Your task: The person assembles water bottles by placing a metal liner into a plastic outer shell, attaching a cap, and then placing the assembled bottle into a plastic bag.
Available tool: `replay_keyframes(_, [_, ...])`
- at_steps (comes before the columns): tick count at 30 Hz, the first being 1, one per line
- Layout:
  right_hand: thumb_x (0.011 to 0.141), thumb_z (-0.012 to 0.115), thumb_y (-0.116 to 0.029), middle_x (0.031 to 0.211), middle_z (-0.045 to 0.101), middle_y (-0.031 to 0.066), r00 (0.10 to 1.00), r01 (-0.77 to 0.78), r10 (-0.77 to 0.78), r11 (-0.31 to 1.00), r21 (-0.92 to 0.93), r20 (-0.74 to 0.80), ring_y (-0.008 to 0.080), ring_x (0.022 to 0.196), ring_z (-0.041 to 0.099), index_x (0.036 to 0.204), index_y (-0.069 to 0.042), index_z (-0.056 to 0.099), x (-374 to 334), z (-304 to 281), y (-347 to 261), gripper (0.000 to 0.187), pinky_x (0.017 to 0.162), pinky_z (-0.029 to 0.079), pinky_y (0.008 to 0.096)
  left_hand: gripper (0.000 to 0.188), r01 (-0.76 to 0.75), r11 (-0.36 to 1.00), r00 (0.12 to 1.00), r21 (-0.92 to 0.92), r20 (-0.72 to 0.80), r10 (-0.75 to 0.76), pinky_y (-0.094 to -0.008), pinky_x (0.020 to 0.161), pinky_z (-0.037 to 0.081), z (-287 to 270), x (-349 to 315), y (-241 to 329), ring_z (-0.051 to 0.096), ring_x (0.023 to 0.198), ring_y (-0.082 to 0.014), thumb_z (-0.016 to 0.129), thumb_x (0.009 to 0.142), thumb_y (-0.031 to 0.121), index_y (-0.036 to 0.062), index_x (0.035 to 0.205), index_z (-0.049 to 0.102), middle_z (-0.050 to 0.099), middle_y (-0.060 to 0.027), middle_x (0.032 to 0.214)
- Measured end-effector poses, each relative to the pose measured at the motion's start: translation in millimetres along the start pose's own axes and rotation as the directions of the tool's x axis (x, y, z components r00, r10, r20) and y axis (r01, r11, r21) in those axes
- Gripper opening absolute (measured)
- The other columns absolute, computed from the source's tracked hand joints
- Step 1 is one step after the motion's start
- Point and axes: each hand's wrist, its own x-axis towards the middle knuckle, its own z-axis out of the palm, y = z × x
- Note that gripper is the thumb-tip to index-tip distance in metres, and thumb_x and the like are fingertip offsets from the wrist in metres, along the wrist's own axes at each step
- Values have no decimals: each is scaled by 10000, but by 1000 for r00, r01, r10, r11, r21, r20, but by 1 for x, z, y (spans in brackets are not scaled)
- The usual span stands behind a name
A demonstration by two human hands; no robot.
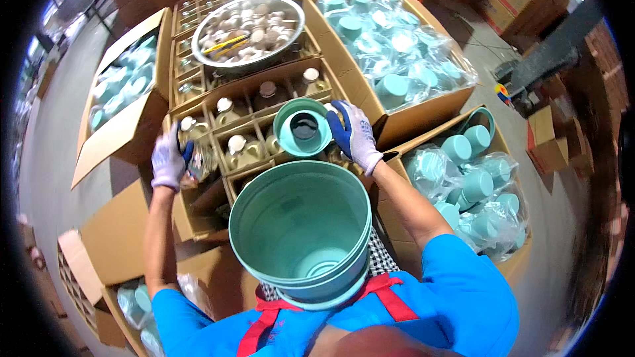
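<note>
My right hand, in a white glove with blue palm, grips the rim of a small teal funnel-shaped cup set over a glass bottle in a divided cardboard box. My left hand, gloved the same way, is closed on a clear glass bottle at the box's left edge. Other glass bottles with pale stoppers stand in the compartments. A stack of large teal buckets sits against my chest below both hands.
A metal bowl of pale stoppers rests on the far bottle box. Open cartons of bagged teal caps stand at upper right, right and left. More cartons lie at lower left. Grey floor surrounds them.
</note>
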Motion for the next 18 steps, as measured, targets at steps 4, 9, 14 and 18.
replay_keyframes(4, [935, 658, -252, 1240, 648, 131, 865, 258, -350, 925, 280, 359, 236, 1189, 593, 1336, -29, 549, -24, 59, -34, 472, 1005, 456, 344, 669, -339, 940, 890, 36, -312, 333, -419, 779, 483, -220, -1, 124, 593, 852, -317, 706, 830, 113, 98, 1456, 468, 617, -153, 936])
replay_keyframes(9, [933, 563, -605, 1485, 427, 107, 842, -534, -264, -276, 799, 471, 274, 1300, 463, 1540, -83, 283, 72, 51, -172, 848, 1134, 344, 390, 523, -597, 701, 580, 391, -394, 713, -447, 994, 417, -293, -67, 186, 559, 1127, -327, 690, 838, 163, 159, 1351, 584, 597, -118, 1188])
replay_keyframes(14, [964, 573, -340, 1360, 477, 183, 670, -630, -586, -773, -69, 456, 282, 1330, 464, 1348, -10, 402, 10, -1, -164, 534, 1187, 306, 403, 484, -725, 289, 689, -625, -652, 317, -425, 1115, 358, -297, -40, 166, 477, 1327, -293, 579, 936, 127, 68, 1412, 513, 525, -124, 1408])
replay_keyframes(18, [992, 395, -143, 1397, 436, 282, 702, 48, -576, -548, -835, 419, 371, 1373, 395, 1368, 62, 410, -82, -18, -131, 428, 1205, 272, 462, 547, -480, 546, 876, -687, -407, 258, -385, 1158, 321, -244, -32, 157, 440, 1379, -238, 550, 957, 220, 10, 1455, 463, 495, -137, 1472])
